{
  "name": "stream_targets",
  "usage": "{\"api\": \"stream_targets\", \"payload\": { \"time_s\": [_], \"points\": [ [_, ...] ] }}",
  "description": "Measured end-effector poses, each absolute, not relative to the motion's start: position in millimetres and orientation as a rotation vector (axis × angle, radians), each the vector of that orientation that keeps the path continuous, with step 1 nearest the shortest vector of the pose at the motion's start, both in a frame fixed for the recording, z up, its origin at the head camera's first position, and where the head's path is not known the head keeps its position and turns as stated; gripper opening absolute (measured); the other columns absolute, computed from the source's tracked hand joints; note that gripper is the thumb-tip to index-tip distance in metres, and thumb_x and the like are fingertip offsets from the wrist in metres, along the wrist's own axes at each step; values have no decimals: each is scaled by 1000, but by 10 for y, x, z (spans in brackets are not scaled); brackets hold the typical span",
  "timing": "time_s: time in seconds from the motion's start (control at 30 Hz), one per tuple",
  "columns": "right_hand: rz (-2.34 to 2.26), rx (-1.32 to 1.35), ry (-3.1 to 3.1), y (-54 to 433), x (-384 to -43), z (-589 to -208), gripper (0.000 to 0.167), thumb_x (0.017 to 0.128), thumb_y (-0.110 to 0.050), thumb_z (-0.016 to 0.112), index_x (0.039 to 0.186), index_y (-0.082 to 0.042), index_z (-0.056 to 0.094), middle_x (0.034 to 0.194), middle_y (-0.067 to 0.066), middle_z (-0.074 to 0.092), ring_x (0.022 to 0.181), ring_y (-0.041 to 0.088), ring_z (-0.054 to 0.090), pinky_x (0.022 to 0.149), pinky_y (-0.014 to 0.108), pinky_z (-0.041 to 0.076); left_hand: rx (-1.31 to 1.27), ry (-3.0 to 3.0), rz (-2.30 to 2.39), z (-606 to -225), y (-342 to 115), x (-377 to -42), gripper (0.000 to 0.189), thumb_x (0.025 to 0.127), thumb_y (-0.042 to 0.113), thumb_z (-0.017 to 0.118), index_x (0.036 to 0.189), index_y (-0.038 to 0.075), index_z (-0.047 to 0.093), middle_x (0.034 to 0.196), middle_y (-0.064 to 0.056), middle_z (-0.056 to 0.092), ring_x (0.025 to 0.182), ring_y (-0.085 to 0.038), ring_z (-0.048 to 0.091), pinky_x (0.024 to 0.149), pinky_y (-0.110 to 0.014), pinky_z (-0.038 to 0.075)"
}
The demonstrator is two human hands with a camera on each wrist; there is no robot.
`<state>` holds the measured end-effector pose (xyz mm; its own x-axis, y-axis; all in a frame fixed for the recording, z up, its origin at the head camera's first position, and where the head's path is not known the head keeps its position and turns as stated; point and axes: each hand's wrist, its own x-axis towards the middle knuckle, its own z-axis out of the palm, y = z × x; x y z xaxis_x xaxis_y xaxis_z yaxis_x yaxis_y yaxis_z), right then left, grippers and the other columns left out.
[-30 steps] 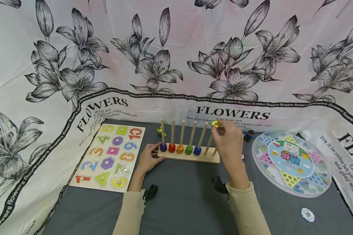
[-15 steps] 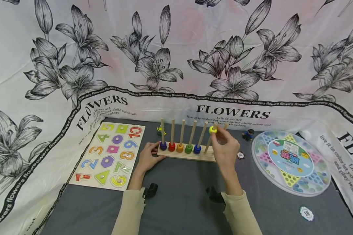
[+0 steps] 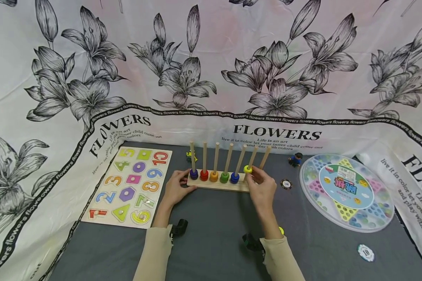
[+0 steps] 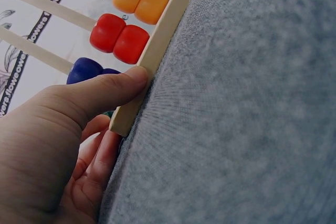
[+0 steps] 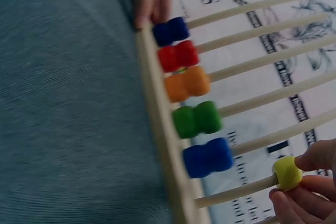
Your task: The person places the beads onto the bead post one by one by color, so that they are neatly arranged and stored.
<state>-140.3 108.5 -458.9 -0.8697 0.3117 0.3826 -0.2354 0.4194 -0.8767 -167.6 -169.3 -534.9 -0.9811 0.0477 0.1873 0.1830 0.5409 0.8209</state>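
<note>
A wooden bead-stacking stand (image 3: 218,186) with several upright pegs lies on the grey cloth. My left hand (image 3: 176,190) grips its left end, thumb along the front edge in the left wrist view. Two beads each fill the bases of the first pegs: dark blue (image 3: 194,174), red (image 4: 119,39), orange (image 4: 140,1), green (image 5: 197,119) and blue (image 5: 208,158). With thumb and fingers my right hand (image 3: 262,191) pinches a yellow bead (image 5: 287,172), which is threaded on the peg right of the blue beads, partway down. The last peg (image 3: 265,157) shows no bead; its foot is hidden behind this hand.
A number-and-shape puzzle board (image 3: 126,187) lies left. To the right are a round marble game box (image 3: 348,191), a toy figure (image 3: 295,159), a dark chip (image 3: 286,184) and a white chip (image 3: 366,253). A yellow piece (image 3: 281,230) peeks out beside the right sleeve.
My right hand has moved left and down, bringing the yellow bead from above the peg tops to partway down a peg. My left hand stays on the stand's end.
</note>
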Motion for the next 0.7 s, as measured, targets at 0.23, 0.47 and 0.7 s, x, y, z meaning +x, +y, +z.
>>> {"api": "stream_targets", "payload": {
  "time_s": [0.23, 0.47, 0.7],
  "points": [
    [1445, -182, -2312, 1072, -1390, -4842, 30, 84, -1, 71, 111, 9, 71, 98, 23, 72, 85, 34, 72, 74, 41, 62, -185, -2645, -1417, -5344, -1691, -1675, 67, 77, 14, 86, 136, 0, 58, 113, -15, 54, 100, -28, 61, 92, -38, 57],
    [1402, -199, -2442, 1094, -1377, -4963, 30, 84, -3, 70, 111, 10, 71, 94, 21, 73, 84, 33, 72, 74, 45, 61, -190, -2636, -1414, -5345, -1697, -1670, 66, 78, 13, 86, 136, -1, 58, 113, -16, 54, 100, -29, 61, 92, -38, 57],
    [1335, -159, -2514, 1211, -1396, -4981, 27, 82, -3, 70, 107, 7, 73, 93, 19, 74, 84, 33, 71, 76, 47, 59, -189, -2633, -1426, -5348, -1694, -1681, 66, 77, 13, 86, 136, -2, 58, 113, -17, 53, 100, -29, 61, 92, -38, 57]
  ]
}}
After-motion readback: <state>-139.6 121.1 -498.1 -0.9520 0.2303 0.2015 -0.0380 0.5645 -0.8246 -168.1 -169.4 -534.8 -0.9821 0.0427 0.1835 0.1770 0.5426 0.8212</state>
